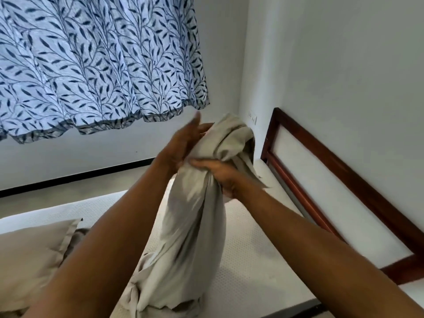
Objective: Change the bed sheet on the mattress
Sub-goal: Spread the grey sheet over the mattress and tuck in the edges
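Above the bare white mattress [257, 267], near its headboard [321, 166] edge, a beige bed sheet [190, 226] hangs bunched in a person's hands. The right hand [220, 177] curls its fingers round the cloth. The blurred left hand [183, 145] touches it with fingers seemingly straight. The mattress appears stripped; spreading and tucking a sheet remain.

- Your bed sheet [195, 214], centre: plain greyish beige throughout.
- Your mattress [252, 260], near right: white, with a fine dotted texture.
- Pillow [29, 255], near left: the same plain beige as your sheet.
- Curtain [91, 65], far left: pale blue-white, printed with dark navy leafy branches, and a grey hem band.
- Headboard [332, 161], right: dark reddish-brown frame round a white panel.
- Wall [344, 65], far right: plain off-white.
- Skirting strip [68, 180], far left: black.
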A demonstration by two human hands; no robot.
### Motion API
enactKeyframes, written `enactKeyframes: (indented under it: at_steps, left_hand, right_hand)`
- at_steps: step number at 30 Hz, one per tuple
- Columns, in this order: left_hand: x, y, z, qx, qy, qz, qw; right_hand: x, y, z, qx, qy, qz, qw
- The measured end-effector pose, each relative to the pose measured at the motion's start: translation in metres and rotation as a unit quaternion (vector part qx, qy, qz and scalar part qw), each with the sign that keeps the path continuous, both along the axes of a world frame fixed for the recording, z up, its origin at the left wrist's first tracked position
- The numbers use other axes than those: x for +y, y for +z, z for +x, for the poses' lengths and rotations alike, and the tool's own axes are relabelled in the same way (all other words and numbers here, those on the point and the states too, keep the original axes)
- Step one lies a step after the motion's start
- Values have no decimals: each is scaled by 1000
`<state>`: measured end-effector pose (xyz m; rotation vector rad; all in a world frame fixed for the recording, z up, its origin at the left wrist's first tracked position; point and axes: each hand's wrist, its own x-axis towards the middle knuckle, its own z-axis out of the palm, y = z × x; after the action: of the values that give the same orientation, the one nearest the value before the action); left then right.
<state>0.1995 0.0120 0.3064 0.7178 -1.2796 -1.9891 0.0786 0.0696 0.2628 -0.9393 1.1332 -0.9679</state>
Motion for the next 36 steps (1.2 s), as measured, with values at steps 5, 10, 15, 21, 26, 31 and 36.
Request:
enactKeyframes:
  at_steps: [5,10,15,21,26,31,36]
  left_hand:
    - [13,-63,47,-81,-49,75,993]
    - [61,-93,79,-315,-237,75,916]
    - [47,-85,107,-236,-109,22,965]
    - [22,-61,83,-228,18,-32,973]
    - [35,-86,77,-307,-166,20,937]
    - [41,-97,88,-228,-224,74,945]
    - [50,-100,90,-277,-274,35,920]
  right_hand:
    - [-40,55,-25,-106,-199,-53,973]
    - [-72,71,-71,-79,-276,-86,954]
    - [-48,69,-89,-215,-317,-144,913]
    - [43,-61,27,-230,-183,11,956]
    - [36,-57,68,-111,-100,70,986]
    - [-3,-22,50,-126,-135,30,982]
    - [-45,49,-6,-186,-289,-83,936]
